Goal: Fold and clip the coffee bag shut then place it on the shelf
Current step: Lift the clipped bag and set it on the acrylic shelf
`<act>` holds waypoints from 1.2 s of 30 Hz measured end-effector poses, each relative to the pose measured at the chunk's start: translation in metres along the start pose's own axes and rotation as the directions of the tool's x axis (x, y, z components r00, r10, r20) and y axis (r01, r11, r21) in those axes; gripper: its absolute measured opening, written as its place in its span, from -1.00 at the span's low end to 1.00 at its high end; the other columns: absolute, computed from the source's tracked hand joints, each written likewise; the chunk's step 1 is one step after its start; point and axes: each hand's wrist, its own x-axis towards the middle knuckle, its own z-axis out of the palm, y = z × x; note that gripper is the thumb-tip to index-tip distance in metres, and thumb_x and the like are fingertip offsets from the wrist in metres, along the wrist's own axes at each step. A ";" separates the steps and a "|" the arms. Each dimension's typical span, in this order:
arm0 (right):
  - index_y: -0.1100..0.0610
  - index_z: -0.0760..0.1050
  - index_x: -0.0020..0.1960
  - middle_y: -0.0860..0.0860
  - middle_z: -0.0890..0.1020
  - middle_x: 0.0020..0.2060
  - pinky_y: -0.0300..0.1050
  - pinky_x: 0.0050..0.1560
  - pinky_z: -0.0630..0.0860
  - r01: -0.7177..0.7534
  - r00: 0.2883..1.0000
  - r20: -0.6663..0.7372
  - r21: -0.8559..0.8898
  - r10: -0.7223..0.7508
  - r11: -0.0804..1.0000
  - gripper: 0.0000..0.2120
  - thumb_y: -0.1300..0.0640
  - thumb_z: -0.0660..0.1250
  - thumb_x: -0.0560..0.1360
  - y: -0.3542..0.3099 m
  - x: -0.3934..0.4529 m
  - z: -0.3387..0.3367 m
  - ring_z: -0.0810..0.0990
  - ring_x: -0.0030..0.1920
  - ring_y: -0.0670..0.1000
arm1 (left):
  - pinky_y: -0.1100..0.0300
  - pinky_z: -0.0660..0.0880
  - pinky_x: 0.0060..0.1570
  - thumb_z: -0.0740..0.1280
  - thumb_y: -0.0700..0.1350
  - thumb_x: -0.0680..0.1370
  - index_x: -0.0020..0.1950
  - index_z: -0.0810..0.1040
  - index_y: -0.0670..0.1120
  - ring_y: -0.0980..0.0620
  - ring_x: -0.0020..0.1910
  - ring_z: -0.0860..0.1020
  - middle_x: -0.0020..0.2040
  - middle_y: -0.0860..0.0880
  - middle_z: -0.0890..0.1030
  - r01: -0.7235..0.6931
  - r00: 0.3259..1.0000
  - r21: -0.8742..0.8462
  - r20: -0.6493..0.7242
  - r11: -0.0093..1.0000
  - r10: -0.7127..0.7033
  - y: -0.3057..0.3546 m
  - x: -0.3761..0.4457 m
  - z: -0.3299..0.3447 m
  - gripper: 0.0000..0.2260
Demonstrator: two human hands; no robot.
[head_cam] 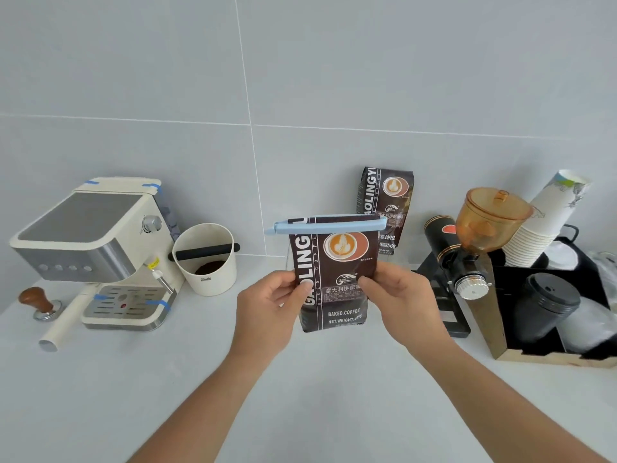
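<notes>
Holding coffee bag (334,272) upright above counter (317,396), at centre: gripped by left hand (267,309) at 9 o'clock, right hand (397,302) at 3 o'clock. Blue clip (329,226) already clamped at 12 o'clock, probably for carrying to shelf, not seen.

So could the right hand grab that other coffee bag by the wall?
Probably not right now. The right hand and the left hand are both gripping the clipped coffee bag, which is held up in front of the second coffee bag at the wall. It would need to let go first.
</notes>
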 end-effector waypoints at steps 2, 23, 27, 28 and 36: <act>-0.04 0.67 0.00 -0.07 0.76 -0.08 0.12 0.19 0.58 0.031 0.999 -0.011 0.003 -0.031 1.000 -0.71 0.32 0.32 0.52 -0.011 0.012 -0.002 0.71 0.02 -0.01 | 0.44 0.54 -0.14 0.43 -0.27 0.46 -0.08 0.66 -0.13 0.17 -0.16 0.70 -0.17 0.14 0.72 -0.046 0.999 -0.012 0.007 0.999 0.046 0.013 0.013 -0.001 -0.92; -0.01 0.65 0.02 -0.23 0.74 -0.24 -0.38 -0.25 0.52 0.102 0.992 -0.075 -0.015 -0.103 0.995 -0.77 0.28 0.34 0.51 -0.062 0.138 0.002 0.67 -0.24 -0.26 | 0.27 0.56 -0.03 0.40 -0.25 0.47 -0.03 0.64 -0.01 0.17 -0.06 0.68 -0.04 0.06 0.72 -0.151 0.989 0.086 0.010 0.985 0.151 0.055 0.151 0.010 -0.84; -0.05 0.65 -0.02 -0.27 0.72 -0.27 -0.40 -0.27 0.53 0.046 0.996 -0.079 -0.007 -0.047 0.999 -0.75 0.28 0.34 0.52 -0.048 0.157 0.005 0.67 -0.25 -0.28 | 0.41 0.53 -0.11 0.40 -0.25 0.47 -0.05 0.62 0.02 0.25 -0.10 0.66 -0.07 0.10 0.70 -0.135 0.991 0.119 0.024 0.984 0.133 0.040 0.171 0.016 -0.82; -0.07 0.64 -0.03 -0.26 0.72 -0.27 -0.38 -0.25 0.53 0.033 0.996 -0.079 -0.014 -0.034 0.999 -0.74 0.28 0.34 0.52 -0.045 0.161 0.006 0.67 -0.24 -0.27 | 0.45 0.52 -0.13 0.40 -0.26 0.48 -0.05 0.62 0.02 0.28 -0.12 0.66 -0.08 0.11 0.70 -0.128 0.992 0.121 0.030 0.984 0.126 0.036 0.175 0.017 -0.82; -0.18 0.63 -0.04 -0.11 0.76 -0.09 0.06 0.07 0.65 -0.060 0.996 -0.068 -0.066 0.055 0.996 -0.71 0.23 0.34 0.53 0.000 0.197 0.017 0.71 -0.04 -0.11 | 0.31 0.56 -0.05 0.37 -0.29 0.48 -0.07 0.60 0.01 0.13 -0.07 0.68 -0.07 0.06 0.70 -0.039 0.999 0.130 0.041 0.991 0.034 -0.014 0.207 0.032 -0.81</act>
